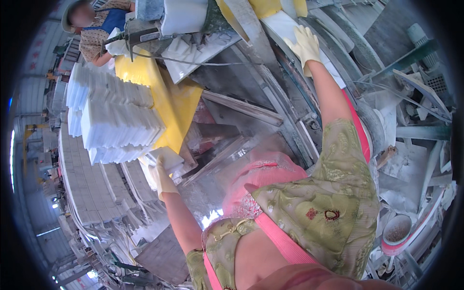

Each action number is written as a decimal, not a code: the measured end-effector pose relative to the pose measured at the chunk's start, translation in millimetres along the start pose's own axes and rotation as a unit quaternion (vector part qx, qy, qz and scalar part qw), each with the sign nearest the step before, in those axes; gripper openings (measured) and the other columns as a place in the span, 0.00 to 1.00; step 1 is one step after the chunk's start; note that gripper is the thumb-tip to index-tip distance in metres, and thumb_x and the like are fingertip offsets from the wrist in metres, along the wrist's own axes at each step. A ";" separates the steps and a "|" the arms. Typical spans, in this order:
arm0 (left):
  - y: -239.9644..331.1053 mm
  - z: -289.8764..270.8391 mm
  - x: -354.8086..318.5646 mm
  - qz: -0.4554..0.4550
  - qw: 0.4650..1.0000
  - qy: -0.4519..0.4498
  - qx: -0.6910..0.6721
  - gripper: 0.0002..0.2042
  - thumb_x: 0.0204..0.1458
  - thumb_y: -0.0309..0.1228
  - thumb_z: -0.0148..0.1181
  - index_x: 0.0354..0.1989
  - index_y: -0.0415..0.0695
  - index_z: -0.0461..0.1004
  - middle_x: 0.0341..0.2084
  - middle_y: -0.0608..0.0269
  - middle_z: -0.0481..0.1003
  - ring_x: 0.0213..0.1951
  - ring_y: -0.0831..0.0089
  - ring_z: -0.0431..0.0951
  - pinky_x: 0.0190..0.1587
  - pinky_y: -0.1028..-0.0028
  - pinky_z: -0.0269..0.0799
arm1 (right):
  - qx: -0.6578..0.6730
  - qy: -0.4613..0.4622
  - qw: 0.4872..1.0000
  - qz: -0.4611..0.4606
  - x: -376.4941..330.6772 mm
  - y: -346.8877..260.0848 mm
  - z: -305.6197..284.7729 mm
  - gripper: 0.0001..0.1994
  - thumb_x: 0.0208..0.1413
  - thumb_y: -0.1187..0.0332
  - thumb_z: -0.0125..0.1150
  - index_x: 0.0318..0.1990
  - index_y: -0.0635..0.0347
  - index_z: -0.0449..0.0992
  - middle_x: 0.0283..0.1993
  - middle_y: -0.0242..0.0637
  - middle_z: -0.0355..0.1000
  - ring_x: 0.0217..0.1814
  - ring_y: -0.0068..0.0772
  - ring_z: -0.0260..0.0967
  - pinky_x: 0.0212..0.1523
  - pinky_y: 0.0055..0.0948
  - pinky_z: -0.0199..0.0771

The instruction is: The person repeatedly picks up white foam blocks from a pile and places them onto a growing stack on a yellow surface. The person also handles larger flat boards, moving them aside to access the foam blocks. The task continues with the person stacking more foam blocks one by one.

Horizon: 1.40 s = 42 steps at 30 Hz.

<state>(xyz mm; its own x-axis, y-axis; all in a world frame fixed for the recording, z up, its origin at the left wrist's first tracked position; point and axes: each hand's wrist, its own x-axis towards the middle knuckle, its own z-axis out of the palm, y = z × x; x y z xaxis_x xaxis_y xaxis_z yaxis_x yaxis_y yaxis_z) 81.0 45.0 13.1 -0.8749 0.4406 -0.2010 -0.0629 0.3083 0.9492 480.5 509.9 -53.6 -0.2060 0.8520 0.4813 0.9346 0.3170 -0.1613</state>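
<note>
My right hand (304, 46), in a cream rubber glove, lies with fingers spread on a long white stone strip (280, 21) that rests on the machine's narrow bed. At the left, my gloved left hand (160, 179) is closed at the edge of a white stone tile (166, 155), thumb side up; the fingers beneath are mostly hidden. Just beyond that hand rise stacks of white stone tiles (118, 123), their edges uneven. A yellow sheet (179, 113) hangs beside the stacks.
A co-worker (99, 29) in a patterned shirt and blue apron stands at the far left. White offcuts (193, 53) lie on a slab at the back. Wooden beams (244, 107) cross the middle. A bowl of grit (397, 228) and broken slabs are at the right.
</note>
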 end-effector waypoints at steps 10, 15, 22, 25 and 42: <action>2.1 2.9 5.9 -0.036 0.998 0.046 0.004 0.31 0.55 0.33 0.65 0.65 0.37 0.61 0.52 0.48 0.73 0.48 0.56 0.79 0.46 0.59 0.82 | -0.038 -0.137 0.989 0.036 62.2 -42.4 52.5 0.37 0.59 0.42 0.58 0.71 0.50 0.61 0.76 0.38 0.54 0.79 0.38 0.46 0.74 0.57 0.42; 23.9 18.3 -22.5 -0.047 0.999 0.017 -0.010 0.30 0.57 0.37 0.61 0.65 0.38 0.60 0.55 0.49 0.71 0.52 0.58 0.77 0.49 0.58 0.80 | -0.073 -0.134 0.988 -0.028 42.1 -27.7 52.4 0.42 0.60 0.44 0.58 0.75 0.54 0.53 0.78 0.42 0.51 0.81 0.41 0.42 0.77 0.54 0.38; 22.7 14.1 -22.4 -0.042 0.998 0.031 0.018 0.30 0.58 0.40 0.59 0.67 0.43 0.59 0.56 0.55 0.71 0.55 0.62 0.74 0.57 0.57 0.67 | -0.071 -0.191 0.978 -0.048 -0.2 -11.6 16.5 0.46 0.58 0.41 0.59 0.76 0.56 0.49 0.79 0.46 0.48 0.82 0.42 0.41 0.79 0.45 0.36; 14.0 10.6 -15.8 -0.028 0.999 0.034 0.013 0.30 0.58 0.39 0.59 0.68 0.45 0.59 0.56 0.57 0.71 0.54 0.63 0.74 0.55 0.57 0.67 | -0.103 -0.252 0.961 -0.056 -15.5 -3.4 10.9 0.47 0.59 0.37 0.54 0.77 0.57 0.48 0.80 0.46 0.44 0.83 0.43 0.37 0.79 0.46 0.35; 1.0 9.3 -5.3 0.010 0.999 -0.034 0.018 0.29 0.57 0.40 0.62 0.64 0.40 0.64 0.51 0.55 0.75 0.52 0.63 0.76 0.54 0.60 0.70 | -0.155 -0.211 0.961 -0.087 -231.6 77.3 -155.9 0.41 0.53 0.69 0.63 0.74 0.57 0.53 0.78 0.45 0.50 0.81 0.42 0.46 0.78 0.46 0.45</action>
<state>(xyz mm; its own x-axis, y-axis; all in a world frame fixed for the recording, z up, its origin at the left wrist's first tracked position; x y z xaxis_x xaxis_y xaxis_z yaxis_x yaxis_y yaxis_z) 90.1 50.8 12.8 -0.8414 0.5023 -0.1991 -0.0270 0.3288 0.9440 645.6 272.2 -43.2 -0.4046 0.9115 0.0740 0.9036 0.3860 0.1857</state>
